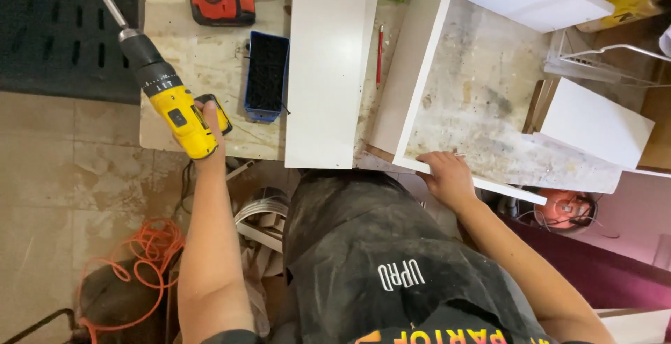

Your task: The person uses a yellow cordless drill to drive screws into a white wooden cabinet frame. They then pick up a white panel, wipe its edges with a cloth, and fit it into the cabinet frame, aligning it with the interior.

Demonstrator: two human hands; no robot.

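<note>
- Left hand (207,124) has a closed grip round the yellow drill (168,99), bit angled up and away — kept off the work.
- Right hand (446,176) lies flat, fingers spread over the white panel frame's (412,71) near edge, seemingly steadying it on the tabletop (482,92).
- Blue bit tray (266,75) sits just right of the drill grip — within reach.

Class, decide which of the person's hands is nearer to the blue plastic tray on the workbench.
Left. The left hand, gripping the yellow drill, is just beside the blue tray; the right hand rests on the white panel frame's edge, farther away.
</note>
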